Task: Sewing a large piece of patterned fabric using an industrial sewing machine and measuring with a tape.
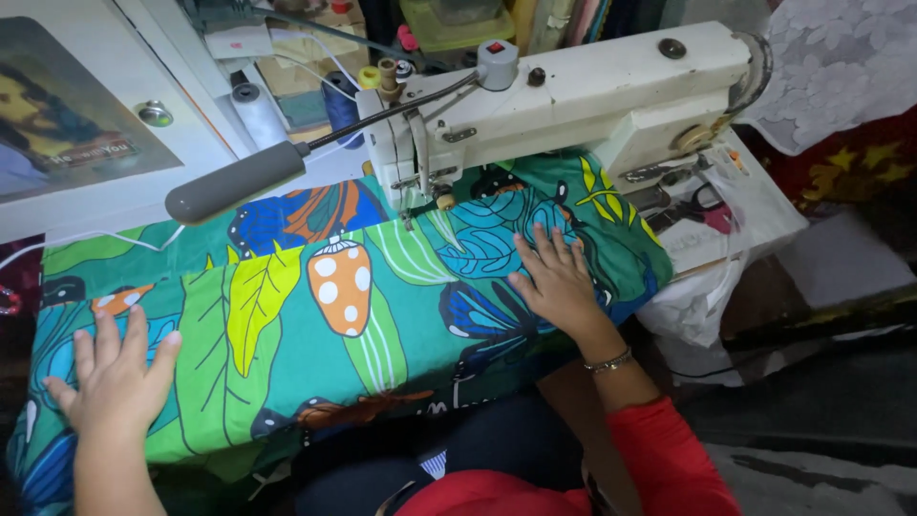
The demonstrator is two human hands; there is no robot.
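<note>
Fabric (315, 315), green with big printed leaves, butterflies and an orange spotted shape, spread flat across the sewing table from its left edge to under the machine head, front hem hanging over the near edge toward the lap. Left hand (115, 377) laid palm down on the cloth near the left front corner of the table, fingers (107, 330) straight and slightly fanned, thumb out to the side; fully open, pressing, gripping nothing. Right hand (557, 282) also palm down, resting on the cloth just in front of the machine's arm, toward the right end of the table; fingers long and close together, tips pointing at the needle area, open flat, nothing pinched. Thin bracelet (609, 361) at the right wrist, red sleeve (669, 454) behind it. Sewing machine (573, 91), cream-white, standing along the far edge, needle end (413, 196) over the cloth, well left of the right hand. Grey-handled lever (239, 180) jutting out from the machine toward the left, above the fabric. Thread spools (339, 100) behind the machine head at the far edge. White plastic bag (702, 306) hanging off the right edge. Lace cloth (841, 67) at the far right corner.
</note>
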